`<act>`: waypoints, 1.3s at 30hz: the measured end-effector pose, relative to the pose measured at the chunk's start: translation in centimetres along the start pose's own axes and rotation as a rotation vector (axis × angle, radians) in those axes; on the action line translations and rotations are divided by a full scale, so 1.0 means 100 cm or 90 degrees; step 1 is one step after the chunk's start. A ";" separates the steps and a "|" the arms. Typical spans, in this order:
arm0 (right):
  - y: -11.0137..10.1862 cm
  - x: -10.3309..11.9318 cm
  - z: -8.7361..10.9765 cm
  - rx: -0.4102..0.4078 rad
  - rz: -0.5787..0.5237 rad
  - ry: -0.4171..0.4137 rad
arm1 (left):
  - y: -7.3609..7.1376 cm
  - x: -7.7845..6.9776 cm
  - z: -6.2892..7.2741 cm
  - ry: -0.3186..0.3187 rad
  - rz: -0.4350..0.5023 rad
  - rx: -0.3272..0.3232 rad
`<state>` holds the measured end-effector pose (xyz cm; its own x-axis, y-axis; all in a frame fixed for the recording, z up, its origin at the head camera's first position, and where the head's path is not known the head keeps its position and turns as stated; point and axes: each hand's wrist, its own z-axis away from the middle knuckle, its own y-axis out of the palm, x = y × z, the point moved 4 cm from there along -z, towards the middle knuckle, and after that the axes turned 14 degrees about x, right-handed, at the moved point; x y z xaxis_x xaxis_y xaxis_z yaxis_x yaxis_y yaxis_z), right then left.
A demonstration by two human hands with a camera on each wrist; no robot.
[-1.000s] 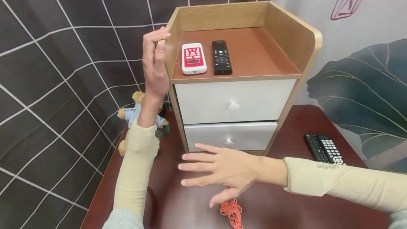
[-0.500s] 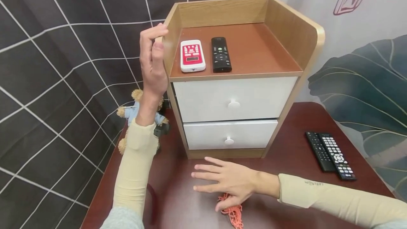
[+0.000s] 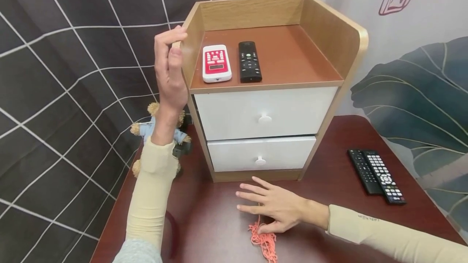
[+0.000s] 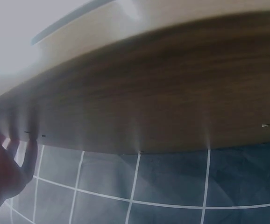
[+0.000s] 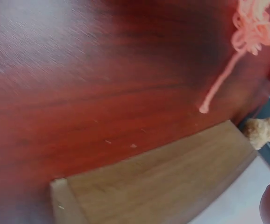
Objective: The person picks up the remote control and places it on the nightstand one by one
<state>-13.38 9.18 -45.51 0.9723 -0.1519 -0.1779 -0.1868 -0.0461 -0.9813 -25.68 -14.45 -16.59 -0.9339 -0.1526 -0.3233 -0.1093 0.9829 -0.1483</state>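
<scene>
My left hand (image 3: 170,76) grips the front edge of the left side panel of a small wooden drawer cabinet (image 3: 252,86), its fingertips bent over the edge. In the left wrist view, the fingers (image 4: 31,154) lie against the panel's outer face. My right hand (image 3: 278,206) hangs palm down over the table, fingers spread, in front of the cabinet. Under its thumb is a tangled bundle of orange string (image 3: 267,246), one loose end running toward the cabinet. In the right wrist view the orange string (image 5: 256,23) lies apart from the cabinet's base (image 5: 163,177).
On the cabinet top lie a white-and-red remote (image 3: 216,64) and a black remote (image 3: 250,62). Two more black remotes, one of them (image 3: 385,177) with white buttons, lie on the table's right. A teddy bear (image 3: 146,128) sits behind my left arm, beside a dark grid-patterned curtain (image 3: 73,113).
My right hand has moved down and to the right, coming over the orange string and uncovering the lower drawer and cabinet base. My left hand keeps its place on the panel.
</scene>
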 end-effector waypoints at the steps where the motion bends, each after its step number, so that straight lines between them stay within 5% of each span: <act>1: 0.003 -0.001 0.002 -0.001 0.000 0.005 | 0.000 0.000 0.000 0.000 0.002 -0.001; 18: 0.041 -0.009 0.059 -0.003 -0.041 0.149 | -0.003 -0.008 0.000 -0.024 -0.002 -0.002; 33: 0.037 -0.029 0.195 0.018 -0.030 0.354 | 0.004 -0.009 0.001 -0.011 0.021 -0.016; 39: 0.039 -0.051 0.241 0.036 -0.068 0.515 | 0.006 -0.010 0.002 -0.023 0.025 -0.023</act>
<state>-15.66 33.56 -50.16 0.5782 -0.8159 0.0028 -0.0703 -0.0533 -0.9961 -24.72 -13.75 -16.51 -0.9248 -0.1162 -0.3622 -0.0851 0.9913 -0.1008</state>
